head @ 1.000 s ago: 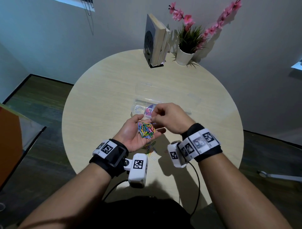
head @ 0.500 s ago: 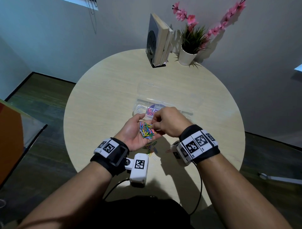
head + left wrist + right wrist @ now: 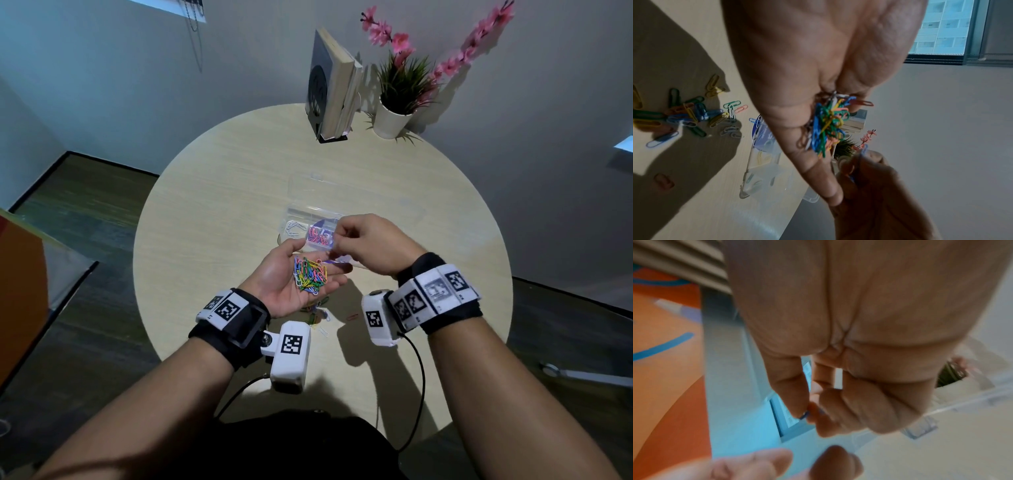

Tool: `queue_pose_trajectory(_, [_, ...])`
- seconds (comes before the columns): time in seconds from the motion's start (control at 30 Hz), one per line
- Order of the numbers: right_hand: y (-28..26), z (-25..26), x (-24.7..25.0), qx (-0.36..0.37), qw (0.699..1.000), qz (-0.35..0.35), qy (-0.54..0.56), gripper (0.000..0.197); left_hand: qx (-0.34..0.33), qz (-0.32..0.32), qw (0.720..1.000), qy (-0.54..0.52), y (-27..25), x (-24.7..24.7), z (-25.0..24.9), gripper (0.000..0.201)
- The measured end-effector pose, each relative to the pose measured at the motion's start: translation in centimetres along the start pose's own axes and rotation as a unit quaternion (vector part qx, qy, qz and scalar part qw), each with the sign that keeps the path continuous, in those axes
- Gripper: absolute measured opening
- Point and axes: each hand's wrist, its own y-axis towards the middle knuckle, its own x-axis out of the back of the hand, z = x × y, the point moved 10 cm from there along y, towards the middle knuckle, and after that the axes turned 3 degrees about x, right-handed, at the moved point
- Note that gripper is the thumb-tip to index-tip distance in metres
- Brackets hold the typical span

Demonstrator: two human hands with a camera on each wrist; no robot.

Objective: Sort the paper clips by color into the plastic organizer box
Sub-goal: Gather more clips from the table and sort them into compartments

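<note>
My left hand lies palm up above the table, cupping a heap of mixed-colour paper clips. My right hand hovers just past the left fingertips and pinches a blue paper clip between thumb and forefinger. Beyond both hands stands the clear plastic organizer box with its lid open; one compartment holds white clips, the one beside it pink and purple clips. Loose clips lie on the table under the left hand.
The round wooden table carries a book stand and a potted plant at its far edge. A red clip lies alone near the right wrist. An orange panel stands left of the table.
My right hand dipped its fingers to the heap in the left palm, then rose and moved a little away toward the box with a blue clip pinched.
</note>
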Motion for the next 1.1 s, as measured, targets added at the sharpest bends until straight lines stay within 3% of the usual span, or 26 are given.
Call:
queue_pose_trajectory(0.1, [-0.6, -1.0, 0.1, -0.020, 0.983, -0.022, 0.181, 0.021, -0.007, -0.003, 1.000, -0.004, 0.1, 0.0, -0.3, 0.055])
queue_pose_trajectory(0.23, [-0.7, -1.9, -1.1, -0.041, 0.927, -0.025, 0.372, 0.024, -0.018, -0.008, 1.000, -0.008, 0.2, 0.1, -0.6, 0.056])
queue_pose_trajectory(0.37, [-0.6, -1.2, -1.8, -0.019, 0.876, -0.024, 0.481, 0.028, -0.019, 0.014, 1.000, -0.016, 0.3, -0.5, -0.6, 0.071])
queue_pose_trajectory(0.47, [-0.4, -0.1, -2.7, -0.027, 0.867, 0.000, 0.498, 0.021, -0.019, 0.019, 1.000, -0.012, 0.4, -0.8, -0.4, 0.085])
queue_pose_trajectory(0.53, [-0.2, 0.5, -3.4, -0.034, 0.889, 0.008, 0.456, 0.018, -0.021, -0.005, 1.000, 0.008, 0.6, -0.4, -0.4, 0.089])
queue_pose_trajectory(0.57, [0.1, 0.8, -3.2, -0.023, 0.918, -0.001, 0.395, 0.021, -0.023, -0.017, 1.000, 0.012, 0.9, -0.1, -0.4, 0.090])
queue_pose_trajectory(0.63, [0.5, 1.9, -2.6, 0.013, 0.978, -0.022, 0.207, 0.025, -0.026, -0.029, 0.999, -0.003, 1.1, 0.3, -0.4, 0.090])
queue_pose_trajectory(0.67, [0.7, 2.4, -2.5, 0.026, 0.992, -0.023, 0.121, 0.024, -0.025, -0.033, 0.999, -0.009, 1.1, 0.5, -0.3, 0.091])
queue_pose_trajectory(0.77, [1.2, 2.8, -2.9, 0.019, 1.000, 0.002, -0.013, 0.010, -0.025, -0.037, 0.999, -0.007, 1.0, 0.5, -0.3, 0.093])
queue_pose_trajectory(0.87, [1.3, 2.8, -3.6, 0.011, 0.996, 0.025, -0.088, 0.014, -0.026, -0.048, 0.998, -0.008, 0.8, 0.7, -0.4, 0.089])
queue_pose_trajectory(1.1, [1.6, 2.4, -4.0, 0.002, 0.992, 0.038, -0.117, 0.016, -0.012, -0.060, 0.998, 0.018, 1.0, 0.8, 0.0, 0.099])
